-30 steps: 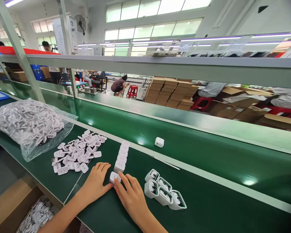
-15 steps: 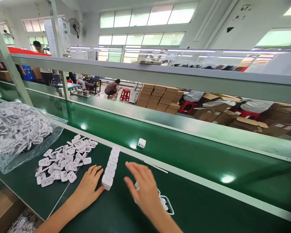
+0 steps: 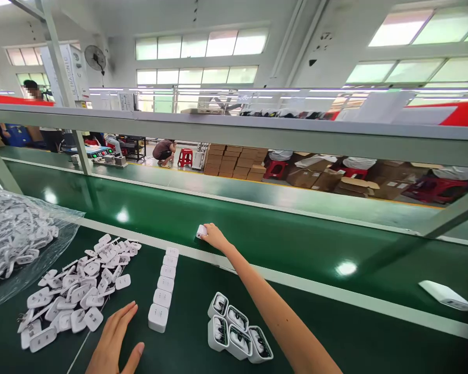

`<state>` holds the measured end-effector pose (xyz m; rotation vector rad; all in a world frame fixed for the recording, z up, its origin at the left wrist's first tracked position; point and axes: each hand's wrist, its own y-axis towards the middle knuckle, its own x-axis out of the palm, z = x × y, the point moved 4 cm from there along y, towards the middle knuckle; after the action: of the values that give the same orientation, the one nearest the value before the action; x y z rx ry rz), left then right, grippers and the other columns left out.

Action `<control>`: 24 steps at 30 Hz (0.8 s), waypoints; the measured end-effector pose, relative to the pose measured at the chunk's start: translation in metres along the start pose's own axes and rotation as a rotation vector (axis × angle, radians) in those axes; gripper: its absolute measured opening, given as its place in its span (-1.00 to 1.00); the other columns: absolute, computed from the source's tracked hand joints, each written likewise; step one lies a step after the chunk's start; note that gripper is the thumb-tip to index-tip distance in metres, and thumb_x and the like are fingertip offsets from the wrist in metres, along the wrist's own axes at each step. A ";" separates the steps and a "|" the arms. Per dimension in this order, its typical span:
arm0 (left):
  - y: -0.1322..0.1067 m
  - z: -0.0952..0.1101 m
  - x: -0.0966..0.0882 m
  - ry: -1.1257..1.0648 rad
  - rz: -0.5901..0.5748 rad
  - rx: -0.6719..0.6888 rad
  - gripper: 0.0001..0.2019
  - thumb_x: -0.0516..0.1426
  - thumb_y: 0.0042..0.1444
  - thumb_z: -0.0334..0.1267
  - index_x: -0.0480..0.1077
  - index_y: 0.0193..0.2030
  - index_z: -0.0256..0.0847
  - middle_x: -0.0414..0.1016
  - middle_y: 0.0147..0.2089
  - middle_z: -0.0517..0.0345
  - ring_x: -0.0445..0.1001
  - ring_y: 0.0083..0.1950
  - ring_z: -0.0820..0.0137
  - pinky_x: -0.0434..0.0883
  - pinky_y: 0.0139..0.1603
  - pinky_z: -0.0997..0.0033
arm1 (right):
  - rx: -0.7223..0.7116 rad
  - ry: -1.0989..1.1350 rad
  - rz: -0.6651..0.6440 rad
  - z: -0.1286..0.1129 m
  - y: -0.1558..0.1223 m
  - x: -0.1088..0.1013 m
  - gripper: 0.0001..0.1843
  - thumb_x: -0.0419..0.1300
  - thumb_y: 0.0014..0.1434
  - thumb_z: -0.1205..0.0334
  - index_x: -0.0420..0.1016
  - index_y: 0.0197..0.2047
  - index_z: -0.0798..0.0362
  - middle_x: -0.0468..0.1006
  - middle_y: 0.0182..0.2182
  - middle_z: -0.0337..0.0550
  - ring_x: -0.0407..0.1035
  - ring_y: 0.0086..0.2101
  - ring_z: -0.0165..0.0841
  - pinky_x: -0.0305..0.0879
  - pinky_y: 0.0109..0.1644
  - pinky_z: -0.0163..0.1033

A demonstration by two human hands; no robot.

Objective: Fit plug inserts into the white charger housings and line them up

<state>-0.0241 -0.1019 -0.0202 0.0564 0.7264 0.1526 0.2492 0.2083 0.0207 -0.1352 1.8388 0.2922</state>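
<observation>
My right hand (image 3: 215, 237) reaches out over the green belt, its fingers closed on a small white charger housing (image 3: 202, 231). Near the front edge my left hand (image 3: 115, 337) rests with fingers and thumb apart, holding nothing. Just right of it runs a row of several white charger blocks (image 3: 162, 298), pin marks facing up. A loose pile of white plug faceplates (image 3: 78, 296) lies left of the row. Under my right forearm stand several open charger housings (image 3: 239, 340), with dark and white parts showing inside.
A clear plastic bag (image 3: 19, 234) full of white parts sits at the far left. Another white housing (image 3: 446, 295) lies on the belt (image 3: 296, 244) at right. A metal rail (image 3: 234, 127) crosses above the belt. A crouching person (image 3: 164, 151) and cartons (image 3: 234, 161) are beyond.
My right hand has moved forward onto the belt and taken hold of the white housing there. My left hand has drawn back from the row. The view has turned right.
</observation>
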 end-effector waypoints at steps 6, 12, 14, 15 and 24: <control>-0.007 0.018 -0.014 -0.153 0.028 -0.127 -0.57 -0.03 0.27 0.11 0.34 0.21 0.13 0.32 0.31 0.12 0.33 0.29 0.08 0.46 0.16 0.00 | -0.216 -0.012 0.219 -0.029 -0.047 -0.036 -0.62 0.14 0.31 0.35 0.32 0.18 0.19 0.40 0.11 0.14 0.33 0.11 -0.08 0.38 0.12 0.10; -0.023 0.066 -0.022 -0.482 0.103 -0.048 -0.33 0.11 0.09 0.29 0.27 0.26 0.02 0.34 0.30 0.00 0.38 0.22 0.03 0.41 0.20 0.05 | -0.945 -0.013 0.533 -0.128 -0.213 -0.096 -0.59 0.08 0.30 0.43 0.35 0.21 0.15 0.51 0.08 0.08 0.25 0.22 -0.08 0.33 0.25 0.05; -0.033 0.078 -0.021 -0.629 0.039 -0.018 -0.24 0.13 -0.02 0.37 0.31 0.23 -0.04 0.41 0.24 -0.02 0.40 0.21 0.02 0.42 0.20 0.09 | -1.164 0.033 0.561 -0.163 -0.261 -0.100 -0.68 0.09 0.31 0.41 0.44 0.11 0.10 0.60 -0.02 -0.05 0.35 0.15 -0.17 0.34 0.26 -0.06; -0.040 0.080 -0.022 -0.681 0.009 -0.031 -0.25 0.13 -0.03 0.39 0.37 0.18 -0.07 0.46 0.18 -0.04 0.44 0.17 0.02 0.45 0.16 0.11 | -1.209 0.081 0.536 -0.177 -0.276 -0.097 -0.70 0.12 0.30 0.40 0.45 0.09 0.09 0.62 -0.05 -0.09 0.38 0.13 -0.21 0.33 0.27 -0.10; -0.093 0.018 -0.084 -0.498 0.323 -0.247 -0.45 0.17 0.09 0.19 0.41 0.10 -0.14 0.54 0.06 -0.03 0.56 -0.07 0.18 0.51 -0.03 0.32 | -0.746 0.360 0.050 -0.272 -0.228 0.024 -0.45 0.23 0.26 0.07 0.27 0.24 0.07 0.53 0.00 -0.01 0.46 -0.04 -0.26 0.48 0.00 -0.23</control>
<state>-0.0627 -0.2067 0.0387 -0.0251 0.1930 0.5161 0.0456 -0.0824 0.0390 -0.6934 2.0009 1.0359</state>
